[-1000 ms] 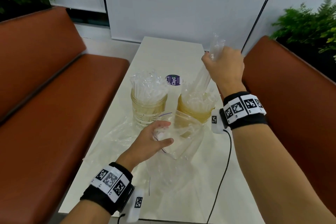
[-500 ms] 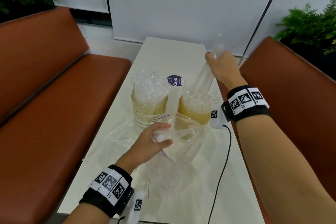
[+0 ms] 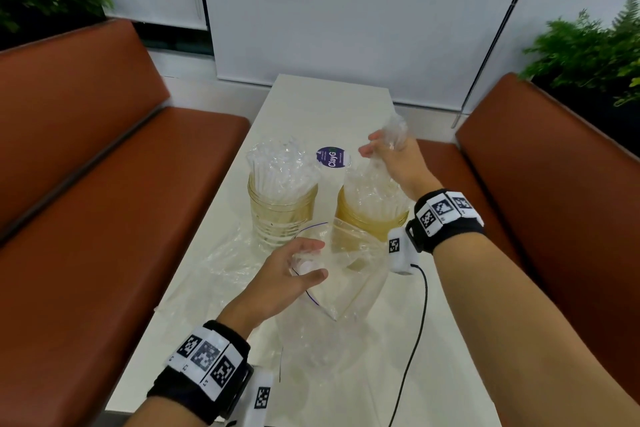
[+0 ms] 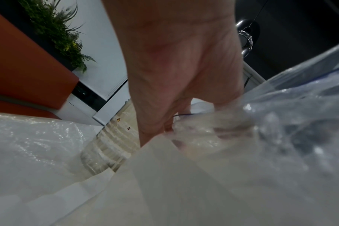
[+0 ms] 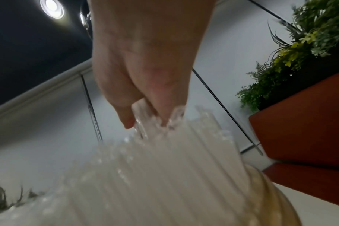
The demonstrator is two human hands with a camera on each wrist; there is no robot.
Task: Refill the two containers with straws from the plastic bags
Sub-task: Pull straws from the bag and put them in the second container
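Two amber-tinted clear jars stand side by side on the white table (image 3: pixel 346 104). The left jar (image 3: pixel 282 215) is packed with wrapped clear straws. Over the right jar (image 3: pixel 367 215) my right hand (image 3: pixel 388 149) grips the tops of a bundle of wrapped straws (image 3: pixel 372 180) whose lower ends are down in the jar; the right wrist view shows my fingers (image 5: pixel 126 119) around the straws (image 5: pixel 176 152). My left hand (image 3: pixel 304 263) holds the crumpled mouth of a clear plastic bag (image 3: pixel 353 274) just in front of the jars, its fingers curled round the plastic (image 4: pixel 199 134).
A second flattened plastic bag (image 3: pixel 225 263) lies on the table left of my left hand. A round purple sticker (image 3: pixel 330 157) sits behind the jars. Brown benches (image 3: pixel 86 201) flank the table on both sides. A black cable (image 3: pixel 419 322) hangs from my right wrist.
My right hand has come down and a little toward the left, lowering the straw bundle deeper into the right jar. My left hand stays on the bag's mouth.
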